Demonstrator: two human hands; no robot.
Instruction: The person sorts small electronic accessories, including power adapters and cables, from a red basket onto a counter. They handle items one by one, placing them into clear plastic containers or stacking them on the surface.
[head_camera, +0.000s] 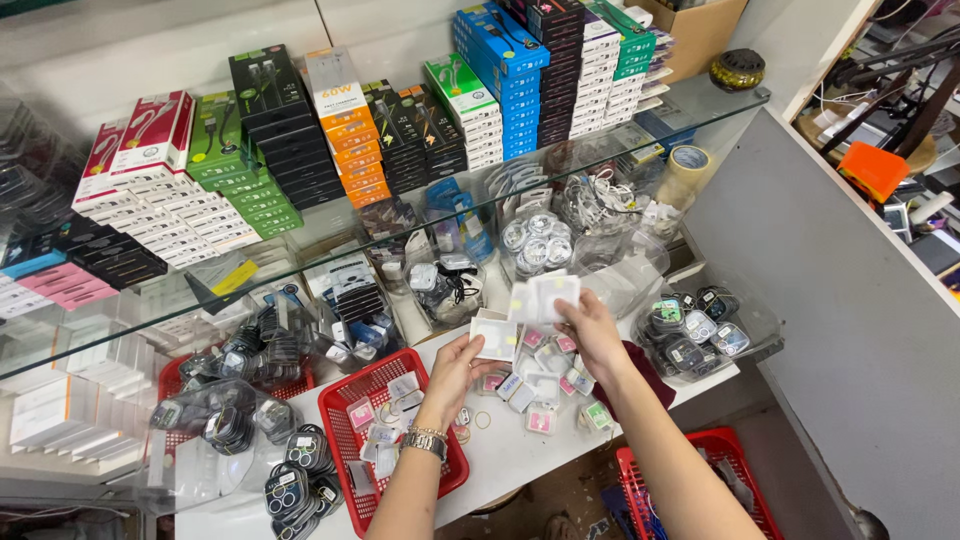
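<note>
1. Nearest to us, a red basket sat on the white counter, small packets loose inside it, and a second red basket lay lower down by our right forearm.
2. Our left hand, a metal watch on its wrist, was up over the counter, fingers closed on the edge of a small white square box. The box stood just above the fingertips, held from below.
3. Our right hand was beside it, and there it was, pinching a few small white packets. They fanned up and to the left of the thumb and fingers, nearly touching the white square box.
4. Under both hands a scatter of little pink and white packets covered the counter, well within reach but untouched.
5. To the right, a clear bag of round cased items rested at the counter's end.
6. Farther back, clear tubs of cables and small parts crowded under the glass shelf.
7. A roll of tape leaned by the grey wall.
8. Farthest off, on the glass, stood rows of stacked boxes: green boxes, orange boxes, blue boxes.
</note>
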